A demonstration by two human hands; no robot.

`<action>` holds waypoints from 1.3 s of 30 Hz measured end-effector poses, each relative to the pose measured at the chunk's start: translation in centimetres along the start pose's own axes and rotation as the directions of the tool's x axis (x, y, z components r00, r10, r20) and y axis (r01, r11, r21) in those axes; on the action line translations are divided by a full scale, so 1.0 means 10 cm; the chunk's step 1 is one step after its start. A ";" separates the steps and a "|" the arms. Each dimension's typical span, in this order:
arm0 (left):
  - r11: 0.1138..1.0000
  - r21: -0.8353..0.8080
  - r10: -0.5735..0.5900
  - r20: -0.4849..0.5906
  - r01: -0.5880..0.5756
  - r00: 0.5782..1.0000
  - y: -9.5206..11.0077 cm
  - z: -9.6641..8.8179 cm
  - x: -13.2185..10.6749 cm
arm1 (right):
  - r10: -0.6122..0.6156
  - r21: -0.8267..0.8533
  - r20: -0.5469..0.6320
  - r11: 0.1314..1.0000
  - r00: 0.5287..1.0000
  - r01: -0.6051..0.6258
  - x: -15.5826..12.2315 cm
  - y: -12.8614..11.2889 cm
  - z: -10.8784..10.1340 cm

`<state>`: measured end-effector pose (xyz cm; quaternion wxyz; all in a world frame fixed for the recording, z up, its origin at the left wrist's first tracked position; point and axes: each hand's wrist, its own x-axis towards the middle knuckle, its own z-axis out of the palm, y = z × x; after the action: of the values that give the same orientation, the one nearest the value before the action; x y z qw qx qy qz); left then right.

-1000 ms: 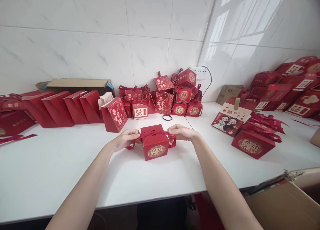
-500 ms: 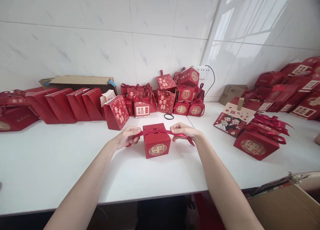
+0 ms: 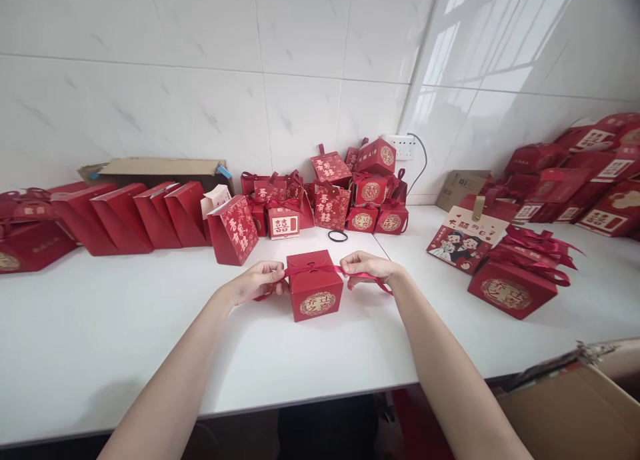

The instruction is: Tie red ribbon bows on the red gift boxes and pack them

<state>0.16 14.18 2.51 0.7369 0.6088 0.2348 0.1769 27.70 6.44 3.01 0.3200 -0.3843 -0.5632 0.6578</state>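
A small red gift box (image 3: 316, 304) with a gold round emblem on its front stands upright on the white table in front of me. Across its closed top lies a dark red ribbon (image 3: 367, 277), whose ends run out to both sides. At the box's left edge, my left hand (image 3: 266, 279) pinches one end of the ribbon. My right hand (image 3: 364, 268) has the other end between thumb and fingers, just off the right edge, with a loose tail hanging past it. Both hands are closed.
Behind stand several red gift boxes (image 3: 333, 207) and red bags (image 3: 120, 217). A black ring (image 3: 337, 235) lies before them. To the right are a beribboned box (image 3: 510, 290), a picture card (image 3: 463, 241) and a red pile (image 3: 595, 170). An open carton (image 3: 575, 407) sits at lower right.
Both hands have come slightly lower and closer in to the box's sides. The ribbon now lies flatter against the top, and the box appears slightly turned.
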 end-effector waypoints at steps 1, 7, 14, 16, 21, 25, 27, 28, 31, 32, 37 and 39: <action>1.000 -0.003 0.002 0.005 -0.002 1.000 0.00 0.00 0.00 | 0.001 -0.001 -0.002 1.000 1.000 -0.001 0.00 -0.01 0.00; 0.998 -0.042 0.037 0.023 -0.036 0.999 0.03 -0.01 -0.01 | -0.035 -0.020 -0.013 0.999 0.999 0.034 -0.04 -0.06 -0.01; 1.000 -0.027 -0.005 -0.010 0.005 1.000 0.05 0.03 -0.02 | -0.002 -0.021 0.014 1.000 1.000 0.002 -0.04 -0.02 -0.02; 1.000 -0.022 -0.011 -0.015 0.011 1.000 0.06 0.06 -0.02 | 0.010 -0.023 0.033 1.000 0.999 -0.009 -0.02 -0.01 -0.01; 1.000 -0.009 -0.002 -0.016 0.002 1.000 0.08 0.05 -0.04 | -0.048 0.019 0.034 0.999 0.998 0.047 -0.03 -0.01 -0.02; 1.000 0.012 -0.013 -0.019 0.013 1.000 0.09 -0.03 -0.08 | -0.085 0.049 0.010 0.995 0.996 0.085 -0.07 -0.02 -0.05; 1.000 -0.026 0.008 -0.011 -0.008 1.000 0.12 -0.07 -0.11 | -0.167 0.101 0.008 0.981 0.986 0.165 -0.08 -0.04 -0.04; 0.998 -0.051 0.035 -0.006 -0.035 0.999 0.14 -0.09 -0.13 | -0.223 0.133 0.004 0.966 0.975 0.221 -0.08 -0.06 -0.03; 0.983 -0.117 0.138 -0.010 -0.138 0.990 0.22 -0.12 -0.20 | -0.372 0.209 -0.048 0.904 0.927 0.374 -0.07 -0.11 0.03; 0.976 -0.138 0.167 -0.021 -0.168 0.986 0.25 -0.12 -0.22 | -0.407 0.220 -0.080 0.883 0.910 0.414 -0.07 -0.13 0.05; 0.903 -0.261 0.282 -0.237 -0.340 0.930 0.32 -0.06 -0.29 | -0.487 0.228 -0.202 0.820 0.850 0.525 -0.03 -0.17 0.13; 0.862 -0.298 0.311 -0.328 -0.409 0.892 0.33 -0.01 -0.30 | -0.503 0.242 -0.214 0.803 0.837 0.545 -0.01 -0.18 0.18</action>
<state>-2.27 13.32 6.10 0.7500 0.4674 0.1772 0.4332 26.17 5.77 4.96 0.5811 -0.2064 -0.5199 0.5911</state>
